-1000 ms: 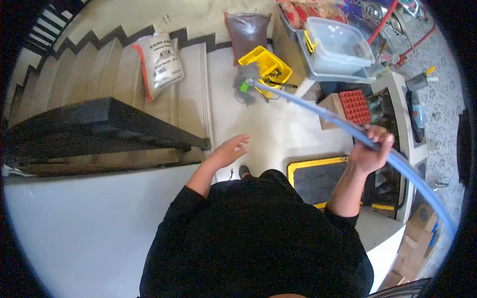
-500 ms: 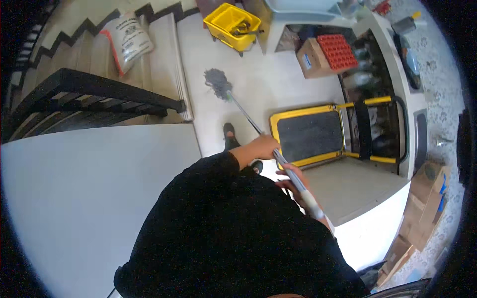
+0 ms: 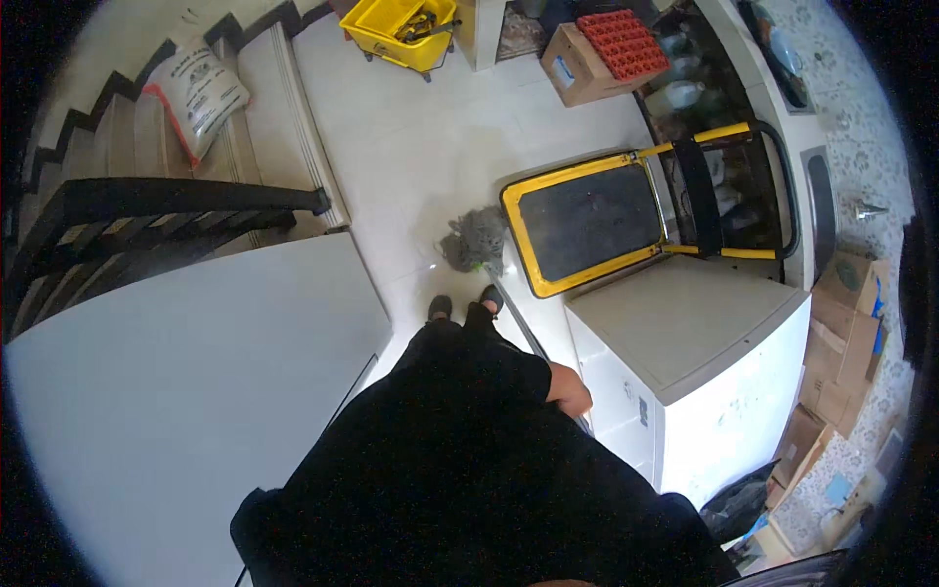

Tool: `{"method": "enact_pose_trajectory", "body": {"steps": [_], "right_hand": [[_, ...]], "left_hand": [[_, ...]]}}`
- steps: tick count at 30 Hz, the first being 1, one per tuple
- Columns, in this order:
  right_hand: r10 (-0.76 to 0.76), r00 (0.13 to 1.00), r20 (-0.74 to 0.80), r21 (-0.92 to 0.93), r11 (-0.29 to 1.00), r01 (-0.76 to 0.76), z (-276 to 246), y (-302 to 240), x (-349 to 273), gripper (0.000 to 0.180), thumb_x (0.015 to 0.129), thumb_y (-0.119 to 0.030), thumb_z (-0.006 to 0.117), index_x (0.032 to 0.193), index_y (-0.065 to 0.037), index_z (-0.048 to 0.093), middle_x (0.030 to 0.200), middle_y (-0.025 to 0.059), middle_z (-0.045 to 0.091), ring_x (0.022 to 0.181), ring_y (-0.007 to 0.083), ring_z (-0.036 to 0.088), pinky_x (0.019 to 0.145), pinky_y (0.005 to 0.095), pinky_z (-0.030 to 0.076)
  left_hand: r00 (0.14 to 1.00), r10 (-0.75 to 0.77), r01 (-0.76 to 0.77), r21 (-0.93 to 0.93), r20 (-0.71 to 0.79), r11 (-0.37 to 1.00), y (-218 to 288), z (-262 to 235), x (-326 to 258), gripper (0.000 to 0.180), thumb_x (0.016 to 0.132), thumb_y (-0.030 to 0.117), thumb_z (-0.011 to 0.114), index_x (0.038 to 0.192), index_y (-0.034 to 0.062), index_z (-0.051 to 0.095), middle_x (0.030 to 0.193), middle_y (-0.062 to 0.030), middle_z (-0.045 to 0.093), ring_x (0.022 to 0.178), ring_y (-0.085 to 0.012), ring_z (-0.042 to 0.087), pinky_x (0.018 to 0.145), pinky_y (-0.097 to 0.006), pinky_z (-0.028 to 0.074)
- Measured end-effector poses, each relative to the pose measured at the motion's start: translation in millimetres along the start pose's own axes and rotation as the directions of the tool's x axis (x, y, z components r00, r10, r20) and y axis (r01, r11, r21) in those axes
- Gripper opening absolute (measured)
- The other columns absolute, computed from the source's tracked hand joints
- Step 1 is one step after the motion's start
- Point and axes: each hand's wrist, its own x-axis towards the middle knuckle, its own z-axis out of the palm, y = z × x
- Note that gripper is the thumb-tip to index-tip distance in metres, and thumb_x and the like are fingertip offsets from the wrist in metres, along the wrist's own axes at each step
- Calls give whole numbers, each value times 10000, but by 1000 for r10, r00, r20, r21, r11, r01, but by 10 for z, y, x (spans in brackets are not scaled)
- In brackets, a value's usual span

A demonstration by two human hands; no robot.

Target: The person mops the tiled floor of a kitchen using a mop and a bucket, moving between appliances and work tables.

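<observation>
The floor (image 3: pixel 411 166) is being mopped, and I think the job is about halfway. The mop (image 3: pixel 474 240) lies flat on the floor, ahead of the right grip (image 3: pixel 570 388) and just past the shoes (image 3: pixel 465 305). I can't tell which parts are wet (it all looks the same white). The floor far ahead, up by the bucket, may still need doing.

The right grip looks closed around the pole (image 3: pixel 523 328), which runs from it down to the mop. The left grip is hidden by the body, so I can't tell how it is.

The big white chest (image 3: pixel 685 323) just right of the grip has its lid shut. The yellow bucket (image 3: pixel 386 29), far ahead, has a dark wringer in it. The brown box (image 3: pixel 582 73), far ahead and right, has a red tray (image 3: pixel 626 44) on top. The sack (image 3: pixel 196 93) on the stairs, far ahead and left, is full.
</observation>
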Motion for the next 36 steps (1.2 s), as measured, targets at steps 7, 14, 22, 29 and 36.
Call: {"method": "enact_pose_trajectory", "body": {"steps": [7,14,22,29,36], "right_hand": [[12,979,205,-95,995,8,611,-229,211,515,881,-201,526,1351,-43,387,850,181,572,585,251,588,486,338,521],[-175,855,488,377,926,-26,1416,-1389,1064,418,883,-198,552,1275,-85,461,596,3,474,413,128,449,358,257,384],[-189,798,572,673,663,-326,2476,-1319,1833,268,966,-351,483,883,-96,478,587,-11,480,418,112,450,367,244,389],[26,949,313,662,711,-238,1444,520,519,448,1027,-298,350,1426,-96,326,694,6,496,406,37,376,339,169,327],[-84,855,511,723,581,-375,2058,-355,779,406,1018,-342,370,1416,-269,331,692,-7,478,391,41,311,316,164,285]], "left_hand": [[987,-63,80,109,-150,991,-307,-23,-669,251,630,240,697,782,42,705,811,-189,678,771,-368,648,706,-472,514],[584,-293,579,136,-757,804,-1395,-367,-1848,108,718,146,619,810,118,669,821,-115,660,837,-353,645,693,-453,514],[279,-235,819,103,-931,565,-1732,56,-2435,157,728,138,651,884,133,671,933,-72,639,968,-311,598,824,-523,445],[703,-166,437,237,-691,868,-846,950,-1001,125,717,169,628,831,204,664,834,-43,608,979,-271,592,1018,-692,247],[542,-332,587,65,-772,807,-1186,627,-1650,101,755,198,615,736,279,673,956,-55,613,1055,-259,550,944,-672,278]]}}
